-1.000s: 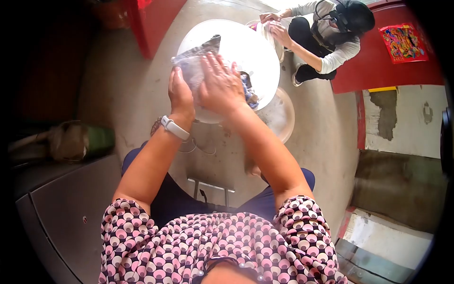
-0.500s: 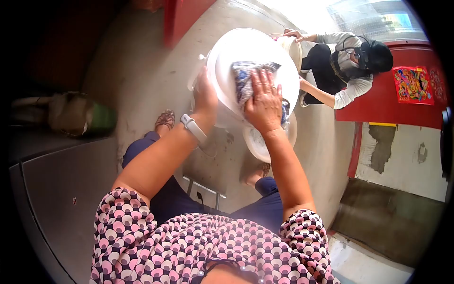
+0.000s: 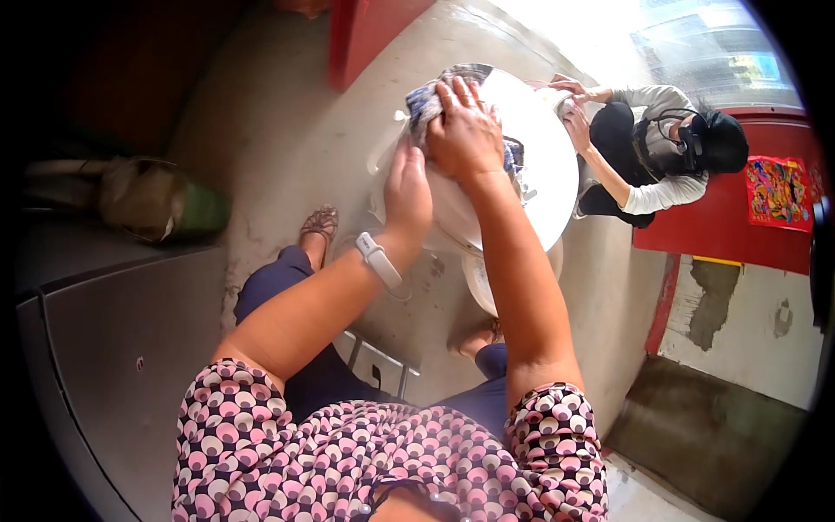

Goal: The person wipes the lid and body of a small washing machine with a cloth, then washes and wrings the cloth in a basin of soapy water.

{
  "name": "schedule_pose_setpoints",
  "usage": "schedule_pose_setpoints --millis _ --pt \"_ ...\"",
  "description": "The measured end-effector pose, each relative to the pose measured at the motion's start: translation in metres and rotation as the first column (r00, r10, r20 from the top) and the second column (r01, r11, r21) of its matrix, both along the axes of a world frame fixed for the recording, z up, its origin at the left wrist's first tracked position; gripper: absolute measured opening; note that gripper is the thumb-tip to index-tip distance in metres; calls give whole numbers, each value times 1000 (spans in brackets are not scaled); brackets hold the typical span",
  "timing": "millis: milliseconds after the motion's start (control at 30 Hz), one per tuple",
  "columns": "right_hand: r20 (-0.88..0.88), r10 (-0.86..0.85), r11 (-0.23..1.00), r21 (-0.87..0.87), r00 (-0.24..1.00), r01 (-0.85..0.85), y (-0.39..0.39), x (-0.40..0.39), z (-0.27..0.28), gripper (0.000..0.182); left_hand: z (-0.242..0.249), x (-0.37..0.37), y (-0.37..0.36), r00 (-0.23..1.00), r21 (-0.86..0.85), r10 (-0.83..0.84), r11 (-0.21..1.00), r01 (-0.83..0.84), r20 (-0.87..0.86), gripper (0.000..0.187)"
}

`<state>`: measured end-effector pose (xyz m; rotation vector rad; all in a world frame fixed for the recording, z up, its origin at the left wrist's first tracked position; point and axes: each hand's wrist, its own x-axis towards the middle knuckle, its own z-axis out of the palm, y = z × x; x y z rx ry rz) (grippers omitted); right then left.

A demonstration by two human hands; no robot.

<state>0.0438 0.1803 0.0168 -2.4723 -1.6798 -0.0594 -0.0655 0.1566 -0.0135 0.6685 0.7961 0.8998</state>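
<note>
A large round white lid or basin (image 3: 544, 165) is tilted up in front of me. My left hand (image 3: 407, 191) supports its left edge, fingers pointing up; they curl partly out of sight around the rim. My right hand (image 3: 465, 135) lies spread over a patterned blue, white and grey cloth (image 3: 424, 103), pressing it against the upper left of the white surface. Part of the cloth also shows to the right of my right wrist. Beneath the round piece stands a white bucket (image 3: 480, 283), mostly hidden.
A co-worker (image 3: 652, 148) crouches at the upper right, both hands at a pale object. Red panels (image 3: 704, 235) stand behind. At the left are a grey cabinet (image 3: 130, 348) and a green-and-tan bag (image 3: 156, 200). A metal stool frame (image 3: 383, 361) is between my legs.
My right hand and the cloth have moved from the middle of the white surface to its upper left edge. The co-worker's hands have come closer together.
</note>
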Motion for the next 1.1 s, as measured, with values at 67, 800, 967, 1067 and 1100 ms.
schedule_pose_setpoints --millis 67,800,967,1067,1100 --pt "23 -34 999 -19 999 34 7 10 -2 53 -9 6 -2 1000 36 19 999 -19 3 48" --pt "-124 -555 809 150 822 569 -162 97 -31 51 -12 18 -6 883 382 122 922 70 -454 50" --pt "-110 -555 806 175 825 566 -171 44 -27 56 -6 14 -4 921 399 115 916 46 -371 49" --pt "128 -419 906 121 899 406 -170 19 -29 56 -7 15 -5 907 338 108 940 39 -406 50" --pt "191 -395 918 97 898 383 -167 12 -31 58 -9 16 -5 909 337 102 941 44 -403 50"
